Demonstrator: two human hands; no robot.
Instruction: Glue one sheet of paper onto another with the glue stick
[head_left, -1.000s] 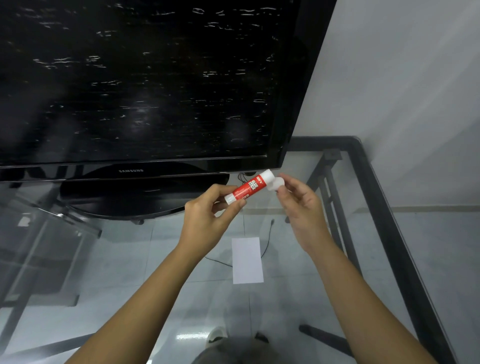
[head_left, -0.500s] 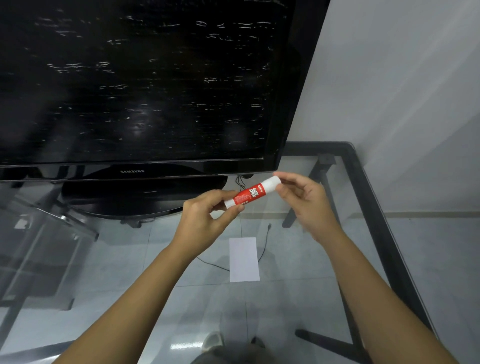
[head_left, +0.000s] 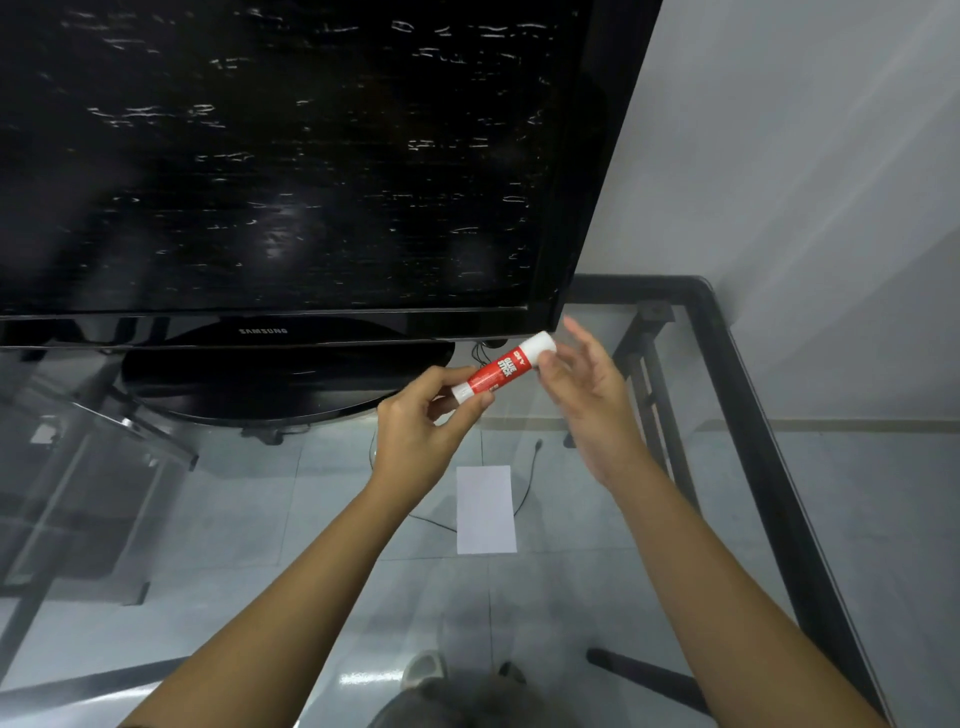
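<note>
Nearest: two bare forearms reach forward over a glass worktop (head_left: 649, 519) with a black frame; floor tiles and a shoe toe show through the glass.

A white sheet of paper (head_left: 486, 509) lies flat on the worktop, between the two wrists and below the hands, nothing touching it. Only one sheet is distinguishable; can't tell if a second lies under it. A thin black cable (head_left: 527, 483) runs past the sheet's right edge, seemingly below the glass.

Left hand (head_left: 421, 436): thumb and forefinger pinch the lower white end of the glue stick (head_left: 501, 368), other fingers curled. The stick is held in the air above the worktop, tilted, white cap end pointing up and to the right, red label in the middle.

Right hand (head_left: 587, 389): fingers loosely spread, somewhat blurred. The thumb and a fingertip are at the cap end; can't tell whether they actually grip it. Cap looks to be on.

Farthest: a black TV (head_left: 291, 166) with its oval stand on the worktop, screen dark, grey wall to the right.
</note>
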